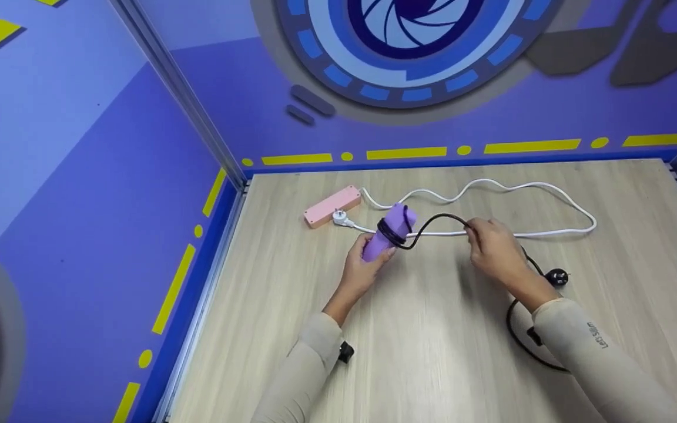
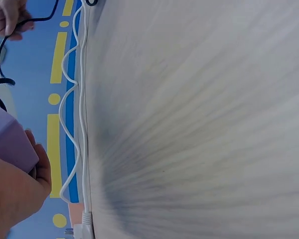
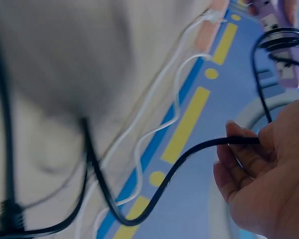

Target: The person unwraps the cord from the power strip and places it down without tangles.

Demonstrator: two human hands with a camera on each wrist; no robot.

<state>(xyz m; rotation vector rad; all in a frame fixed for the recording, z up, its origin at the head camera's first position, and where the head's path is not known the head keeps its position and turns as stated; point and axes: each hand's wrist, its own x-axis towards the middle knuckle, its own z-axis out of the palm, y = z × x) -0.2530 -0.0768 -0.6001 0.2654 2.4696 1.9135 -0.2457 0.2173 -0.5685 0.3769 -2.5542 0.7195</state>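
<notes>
Left hand [image 1: 362, 269] grips a purple power strip [image 1: 398, 218] by its near end, fingers wrapped round it, and from my remote seat I see it lifted clear of the tabletop [image 1: 426, 329], tilted, its far end towards the back edge. Black cord [image 1: 445, 215] lies coiled in several turns around the strip's middle. From those turns it arcs over to the right hand [image 1: 496, 249], which pinches it between thumb and fingers. Past that hand the cord leads to a black plug [image 1: 557, 277] near the right forearm, and a length of it curves down towards the right sleeve [image 1: 585, 341]; I cannot tell whether the plug touches the tabletop. My right wrist view shows sockets on the purple strip.

Near the back left corner I have a pink power strip [image 1: 332, 207], lying at a slant, with a white plug [image 1: 340, 218] just beside its front side. White cord [image 1: 541, 184] waves along the back edge, bends round towards the right edge and runs back to that plug.
</notes>
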